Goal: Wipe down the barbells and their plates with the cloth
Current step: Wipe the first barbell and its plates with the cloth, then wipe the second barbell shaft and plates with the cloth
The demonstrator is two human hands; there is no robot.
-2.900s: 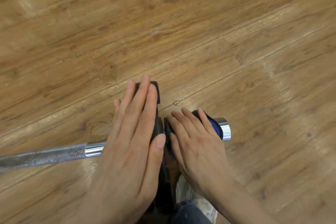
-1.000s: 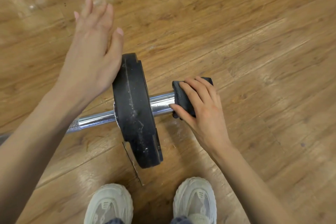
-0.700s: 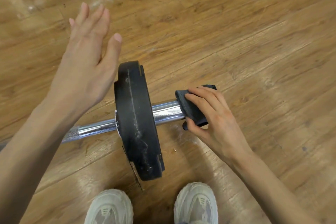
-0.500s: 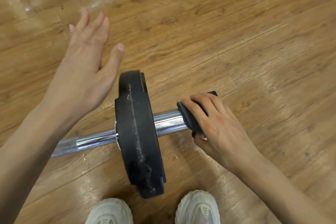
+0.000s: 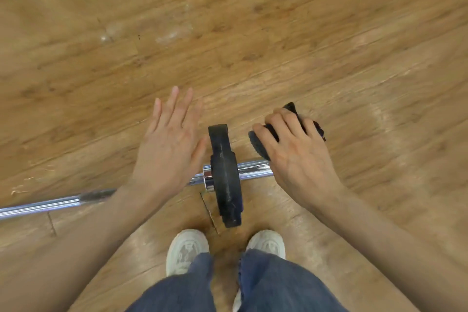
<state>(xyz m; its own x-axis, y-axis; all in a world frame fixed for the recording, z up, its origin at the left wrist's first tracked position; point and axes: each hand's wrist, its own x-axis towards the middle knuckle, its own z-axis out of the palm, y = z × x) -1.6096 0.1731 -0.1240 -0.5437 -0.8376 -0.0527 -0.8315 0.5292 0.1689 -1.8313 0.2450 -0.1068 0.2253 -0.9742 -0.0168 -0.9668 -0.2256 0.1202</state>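
Floor [image 5: 329, 33]: wooden boards, carrying the whole rig.
Barbell [image 5: 50, 204]: lies flat across the boards, low enough to reach its full length.
Plate [image 5: 225, 177]: stands on edge on the sleeve, just ahead of the shoes [image 5: 187, 251].
Left hand [image 5: 169, 149]: fingers spread straight, beside the plate (steadying it, likely); contact unclear.
Right hand [image 5: 296, 157]: curls round the cloth [image 5: 260, 144], above the sleeve end.
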